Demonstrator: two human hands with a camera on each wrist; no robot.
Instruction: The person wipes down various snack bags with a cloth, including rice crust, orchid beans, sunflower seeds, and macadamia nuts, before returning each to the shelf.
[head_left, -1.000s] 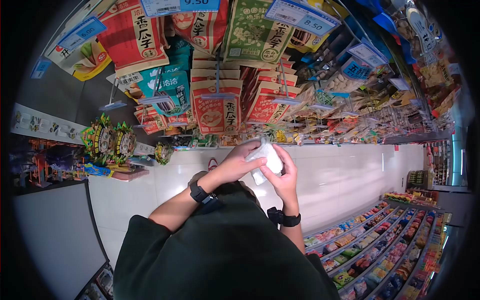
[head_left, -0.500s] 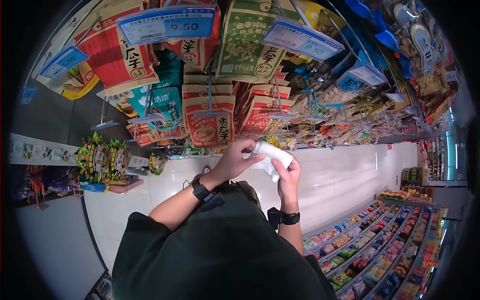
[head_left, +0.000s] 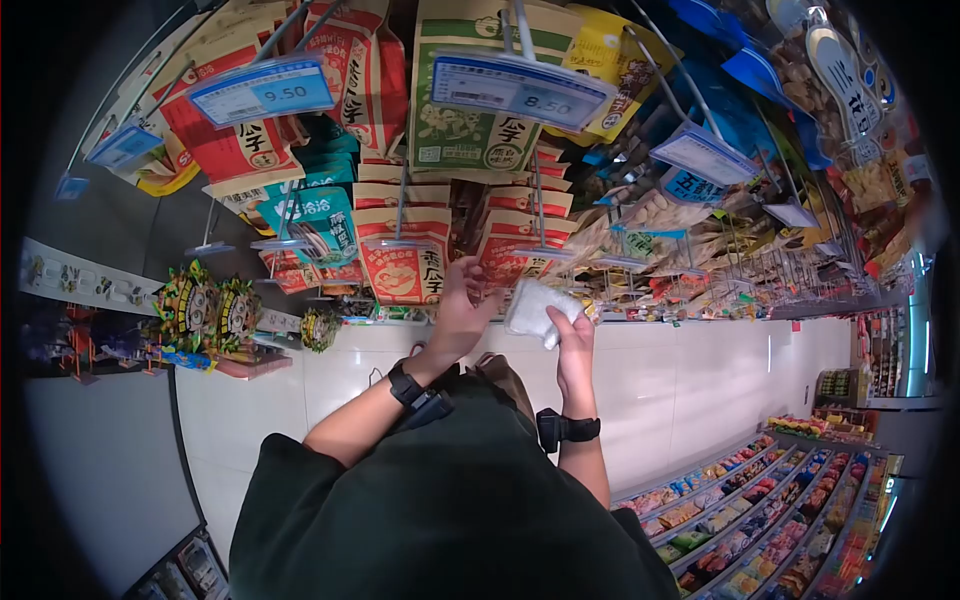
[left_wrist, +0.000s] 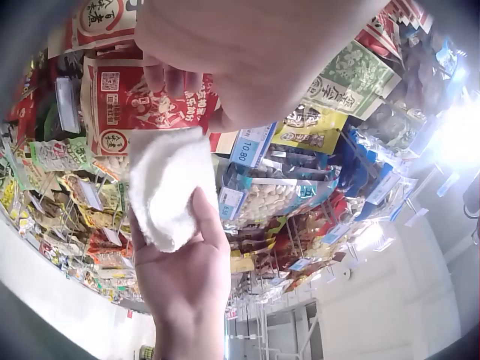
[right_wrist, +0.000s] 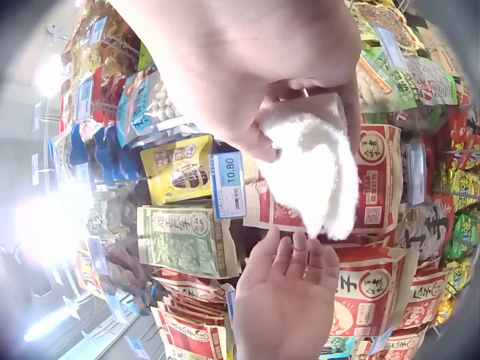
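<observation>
Racks of hanging snack bags [head_left: 400, 255] filled the wall before you. Your left hand [head_left: 462, 305] hovered with fingers spread, holding nothing, just beside the cloth. Your right hand [head_left: 573, 335] pinched that folded white cloth [head_left: 535, 308], below the bags.

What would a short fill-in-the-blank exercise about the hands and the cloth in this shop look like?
1. The white cloth is held by the ____ hand.
2. The left hand is ____, its fingers off the cloth.
3. The price tag beside the cloth in the right wrist view reads ____.
4. Behind the hands hang red ____ packets on hooks.

Missing words: right; open; 10.80; snack
</observation>
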